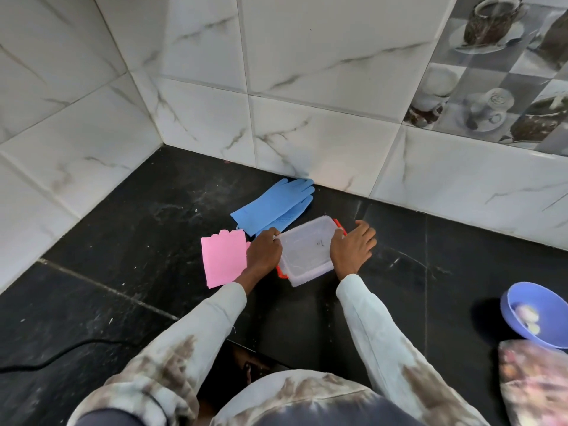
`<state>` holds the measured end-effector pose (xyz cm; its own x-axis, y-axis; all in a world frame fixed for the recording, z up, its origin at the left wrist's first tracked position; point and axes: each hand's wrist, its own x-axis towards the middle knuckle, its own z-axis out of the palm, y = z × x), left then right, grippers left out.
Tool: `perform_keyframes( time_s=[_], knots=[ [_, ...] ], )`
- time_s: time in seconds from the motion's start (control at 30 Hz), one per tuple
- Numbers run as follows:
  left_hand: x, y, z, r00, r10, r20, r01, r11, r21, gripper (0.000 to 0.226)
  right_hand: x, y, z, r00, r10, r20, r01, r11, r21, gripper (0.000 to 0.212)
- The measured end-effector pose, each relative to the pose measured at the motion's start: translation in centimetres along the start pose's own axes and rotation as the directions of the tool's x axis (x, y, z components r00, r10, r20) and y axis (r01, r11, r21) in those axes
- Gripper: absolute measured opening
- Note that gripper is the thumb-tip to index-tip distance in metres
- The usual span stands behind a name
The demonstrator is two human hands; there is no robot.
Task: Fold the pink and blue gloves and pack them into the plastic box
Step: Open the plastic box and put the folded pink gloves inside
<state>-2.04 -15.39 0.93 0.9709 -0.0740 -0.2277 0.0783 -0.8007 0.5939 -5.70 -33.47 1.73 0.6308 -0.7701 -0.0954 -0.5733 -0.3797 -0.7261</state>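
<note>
Pink glove (223, 260) lies flat at centre left of the frame, cuff scallops toward the wall, its right edge partly under the left hand (263, 252). That hand curls its fingers over the left end of the box (307, 252), near the orange clip (282, 273) at the lower left corner. Just above, the blue glove (273, 206) lies spread out, fingertips touching the tiled wall (322, 149), its cuff end close to the box's upper left corner and seemingly tucked a little behind it.

The box sits mid-frame on the dark counter (138, 210), lid apparently on; whether it is latched I cannot tell. The right hand (353, 245) grips the right end beside the second clip (338, 224), thumb on the lid edge, fingers curled down the far side.

Likely step: freeing the lid. To do it well, I judge both clips should be released evenly before lifting, so the box does not skid onto the gloves. Neither glove looks folded yet.

At lower right, well apart, sits a purple bowl (528, 315).
</note>
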Motion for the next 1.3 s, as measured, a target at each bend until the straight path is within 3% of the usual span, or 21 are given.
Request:
perform_keyframes(
  time_s=[0.17,0.3,0.43,0.5,0.6,0.8,0.9,0.97,1.07,1.13,1.3],
  knots=[
    [0.4,-1.0,-0.9,0.999,0.028,-0.037,-0.025,0.997,0.067,0.033,0.1,1.0,0.9,0.976,-0.125,0.181,0.141,0.986,-0.084,0.038],
    [0.5,-1.6,-1.4,0.999,0.041,-0.035,-0.036,0.991,0.131,0.033,-1.1,1.2,1.7,0.959,-0.157,0.234,0.175,0.983,-0.058,0.042],
    [0.4,-2.0,-1.3,0.997,-0.036,-0.067,0.038,0.999,0.032,0.032,-0.6,1.4,1.3,0.96,-0.037,0.276,0.051,0.998,-0.043,0.046],
    [0.3,-1.8,-1.0,0.995,-0.064,-0.076,0.062,0.998,-0.03,0.032,-0.6,1.3,1.0,0.946,-0.03,0.323,0.051,0.997,-0.057,0.05],
    [0.2,-1.6,-0.8,0.993,-0.087,-0.075,0.081,0.994,-0.071,0.034,-0.8,0.9,0.8,0.925,-0.073,0.372,0.102,0.993,-0.058,0.036],
    [0.5,-2.0,-0.8,0.993,-0.108,-0.057,0.097,0.981,-0.167,0.036,0.3,2.4,0.6,0.892,0.168,0.42,-0.235,0.965,0.113,0.037],
    [0.7,-1.8,-0.8,0.987,-0.138,-0.082,0.121,0.976,-0.178,0.036,0.2,1.9,0.2,0.949,-0.03,0.315,0.007,0.997,0.071,0.033],
    [0.8,-1.6,-0.8,0.989,-0.124,-0.079,0.111,0.982,-0.155,0.036,0.1,0.6,-0.1,0.919,-0.204,0.337,0.22,0.975,-0.011,0.05],
    [1.0,-1.1,-1.3,0.993,-0.102,-0.064,0.094,0.988,-0.121,0.035,-0.6,-1.1,0.6,0.727,-0.402,0.557,0.558,0.818,-0.139,0.077],
    [1.0,-0.7,-1.5,0.989,-0.127,-0.081,0.122,0.99,-0.067,0.037,-1.6,-1.6,1.5,0.579,-0.407,0.707,0.704,0.687,-0.18,0.094],
    [0.9,-0.2,-2.3,0.943,-0.334,-0.015,0.334,0.942,0.037,0.075,-2.1,-2.4,2.4,0.478,-0.288,0.83,0.783,0.568,-0.254,0.132]
  ],
)
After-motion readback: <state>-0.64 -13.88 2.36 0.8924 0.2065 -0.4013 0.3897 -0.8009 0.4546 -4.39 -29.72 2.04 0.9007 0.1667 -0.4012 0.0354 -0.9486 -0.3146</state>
